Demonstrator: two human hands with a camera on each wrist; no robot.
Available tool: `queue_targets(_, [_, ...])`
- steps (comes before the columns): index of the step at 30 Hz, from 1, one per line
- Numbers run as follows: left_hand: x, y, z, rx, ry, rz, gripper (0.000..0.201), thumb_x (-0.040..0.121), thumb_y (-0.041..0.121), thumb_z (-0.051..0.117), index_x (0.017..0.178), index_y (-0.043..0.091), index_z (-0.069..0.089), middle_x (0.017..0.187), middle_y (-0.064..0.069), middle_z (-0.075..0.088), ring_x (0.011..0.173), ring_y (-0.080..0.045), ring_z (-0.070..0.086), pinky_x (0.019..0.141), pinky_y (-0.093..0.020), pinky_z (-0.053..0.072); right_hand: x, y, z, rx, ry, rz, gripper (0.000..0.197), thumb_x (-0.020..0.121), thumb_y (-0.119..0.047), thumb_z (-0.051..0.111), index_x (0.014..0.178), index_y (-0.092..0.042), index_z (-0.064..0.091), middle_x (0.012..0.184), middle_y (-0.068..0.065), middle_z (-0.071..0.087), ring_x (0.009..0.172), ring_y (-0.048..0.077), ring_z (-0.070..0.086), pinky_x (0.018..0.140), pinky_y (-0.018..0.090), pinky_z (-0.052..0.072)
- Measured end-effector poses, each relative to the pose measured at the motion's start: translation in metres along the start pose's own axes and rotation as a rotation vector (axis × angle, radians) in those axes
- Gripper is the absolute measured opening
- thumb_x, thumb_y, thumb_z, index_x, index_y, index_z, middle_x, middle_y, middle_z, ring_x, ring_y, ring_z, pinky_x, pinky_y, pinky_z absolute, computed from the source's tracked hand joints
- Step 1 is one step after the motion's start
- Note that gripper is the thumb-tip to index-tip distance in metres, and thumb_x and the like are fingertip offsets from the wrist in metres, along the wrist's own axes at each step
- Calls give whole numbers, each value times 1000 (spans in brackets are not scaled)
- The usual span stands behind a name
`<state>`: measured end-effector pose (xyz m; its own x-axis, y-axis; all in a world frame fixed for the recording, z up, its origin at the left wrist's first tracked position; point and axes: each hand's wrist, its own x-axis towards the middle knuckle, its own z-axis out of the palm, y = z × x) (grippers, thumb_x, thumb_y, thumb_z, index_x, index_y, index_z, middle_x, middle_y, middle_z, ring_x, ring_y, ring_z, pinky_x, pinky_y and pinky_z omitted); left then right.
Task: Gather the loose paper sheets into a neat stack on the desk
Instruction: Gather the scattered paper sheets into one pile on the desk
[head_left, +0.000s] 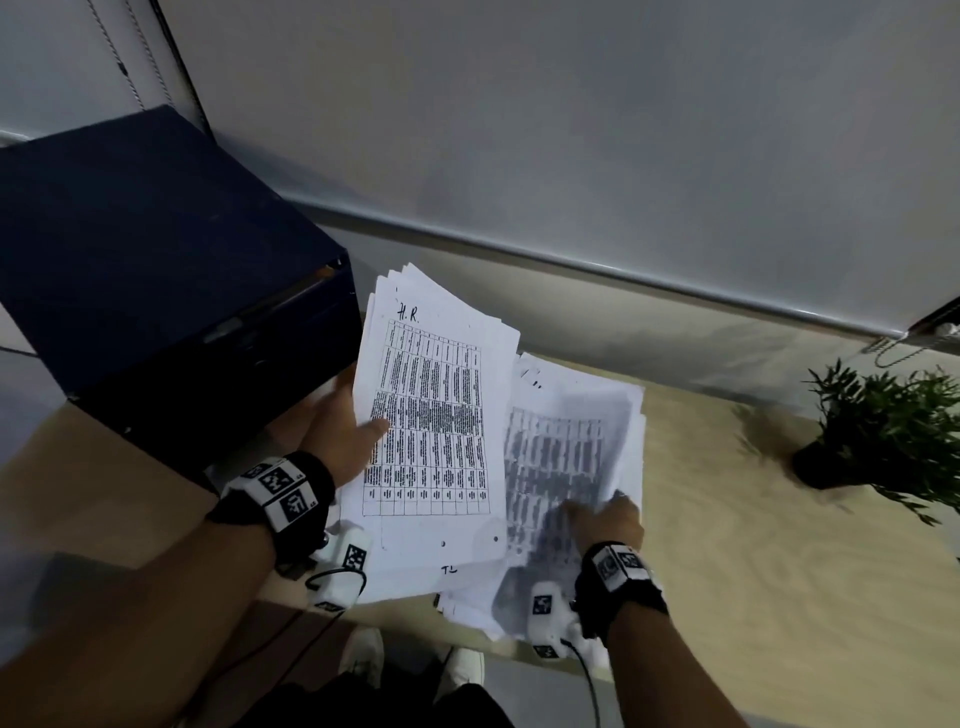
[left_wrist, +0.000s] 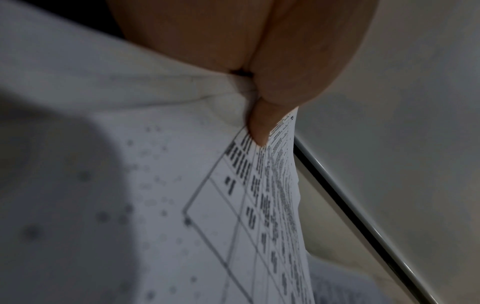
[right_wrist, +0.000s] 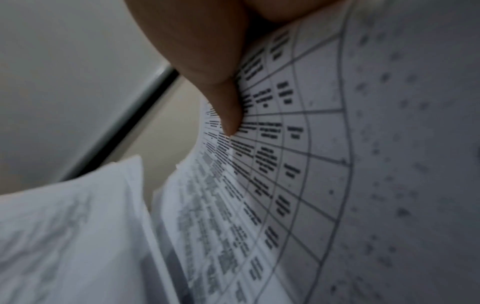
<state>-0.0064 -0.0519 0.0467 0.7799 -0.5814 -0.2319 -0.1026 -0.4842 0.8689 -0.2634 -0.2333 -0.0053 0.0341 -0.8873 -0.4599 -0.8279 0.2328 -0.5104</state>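
Note:
My left hand grips a thick bundle of white printed sheets, lifted and tilted over the wooden desk; the top sheet bears a table and the handwritten letters "H.R.". In the left wrist view its thumb pinches the bundle's edge. To the right, a second pile of table sheets lies on the desk, partly under the bundle. My right hand pinches this pile's near right part. In the right wrist view the thumb presses on an upward-curling sheet. The fingers beneath are hidden.
A large dark blue box stands on the desk at the left, close to my left hand. A small potted plant sits at the right. A window blind's bottom rail runs behind the papers. The desk's near edge lies just below the piles.

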Motion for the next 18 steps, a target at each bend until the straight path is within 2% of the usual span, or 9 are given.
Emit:
queue_targets(1, [2, -7, 3, -11, -16, 4, 59, 86, -5, 63, 138, 14, 44, 123, 6, 60, 118, -15, 57, 98, -25, 41, 0, -3, -13, 3, 38, -60, 55, 75, -33, 76, 120, -6, 59, 111, 19, 68, 97, 37, 66, 79, 37, 55])
queue_targets(3, [3, -17, 13, 14, -70, 11, 60, 85, -2, 66, 139, 14, 44, 127, 2, 62, 120, -16, 58, 102, -26, 40, 1, -14, -46, -11, 155, -206, 43, 75, -32, 76, 108, -7, 65, 97, 19, 71, 85, 37, 67, 71, 41, 55])
queue_targets(6, [-2, -21, 37, 84, -137, -24, 49, 89, 5, 64, 135, 14, 50, 130, 0, 61, 117, -16, 57, 97, -24, 38, -6, -45, -107, -14, 339, -392, 33, 76, -28, 78, 88, -1, 63, 76, 21, 65, 73, 39, 65, 59, 33, 42])
queue_targets(7, [-4, -21, 45, 97, -149, -41, 47, 90, 6, 63, 135, 15, 50, 128, 1, 61, 114, -15, 57, 95, -22, 38, -11, -57, -128, 16, 386, -427, 36, 75, -30, 79, 83, 1, 62, 71, 20, 62, 69, 38, 65, 57, 34, 43])
queue_targets(9, [-5, -20, 60, 117, -169, -64, 48, 91, 6, 63, 136, 14, 48, 127, 1, 60, 114, -17, 57, 93, -21, 38, -20, -73, -160, 122, 444, -461, 43, 71, -36, 83, 77, 2, 62, 66, 17, 63, 62, 33, 66, 53, 37, 52])
queue_targets(12, [-2, -25, 77, 158, -228, -48, 53, 88, 12, 66, 138, 16, 46, 133, 2, 59, 119, -18, 58, 98, -24, 42, -19, -76, -174, 322, 332, -457, 43, 69, -31, 85, 79, 3, 62, 69, 15, 65, 56, 27, 65, 50, 36, 55])
queue_targets(14, [4, -35, 85, 202, -236, -41, 57, 84, 22, 66, 137, 19, 45, 133, 3, 59, 117, -17, 60, 102, -30, 46, -13, -68, -164, 430, 218, -440, 36, 66, -29, 87, 80, -2, 68, 71, 15, 71, 57, 27, 69, 50, 42, 59])
queue_targets(16, [7, -42, 90, 177, -256, -77, 54, 84, 33, 59, 136, 22, 46, 131, 2, 61, 113, -18, 62, 101, -34, 48, -6, -55, -139, 404, 151, -384, 31, 67, -25, 86, 81, -4, 69, 72, 15, 72, 54, 23, 67, 47, 34, 57])
queue_targets(18, [2, -35, 89, 117, -266, -96, 45, 93, 31, 51, 137, 22, 47, 128, 7, 61, 113, -17, 61, 100, -29, 47, 0, -37, -104, 363, 93, -310, 28, 70, -21, 85, 85, -5, 67, 74, 15, 71, 57, 23, 65, 49, 32, 54])
